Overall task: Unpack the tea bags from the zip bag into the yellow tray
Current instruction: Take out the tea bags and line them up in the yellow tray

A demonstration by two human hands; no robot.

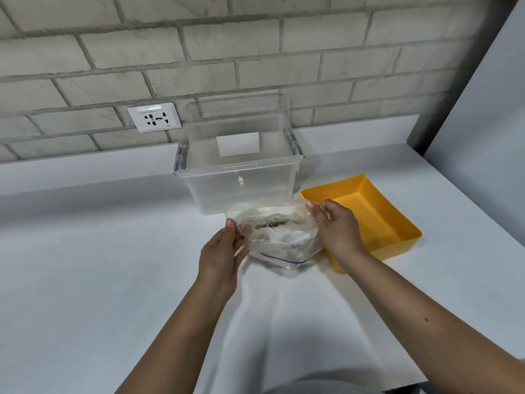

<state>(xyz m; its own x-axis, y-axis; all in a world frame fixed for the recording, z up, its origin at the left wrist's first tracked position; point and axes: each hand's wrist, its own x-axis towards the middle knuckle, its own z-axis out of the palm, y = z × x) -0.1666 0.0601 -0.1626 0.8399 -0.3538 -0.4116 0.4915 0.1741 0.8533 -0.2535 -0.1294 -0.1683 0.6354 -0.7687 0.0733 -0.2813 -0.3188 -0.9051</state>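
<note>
A clear zip bag (279, 237) full of white tea bags lies on the white counter, its blue zip line toward me. My left hand (224, 251) pinches the bag's left edge. At the far right corner of the bag, my right hand (335, 226) grips the plastic. The yellow tray (380, 220) sits just right of the bag, partly behind my right hand; the part of its floor that shows holds nothing.
A clear plastic storage bin (238, 166) stands right behind the bag, against a brick wall with a white power socket (154, 118). A grey panel (483, 109) rises at the right. The white counter (99, 265) stretches left and toward me.
</note>
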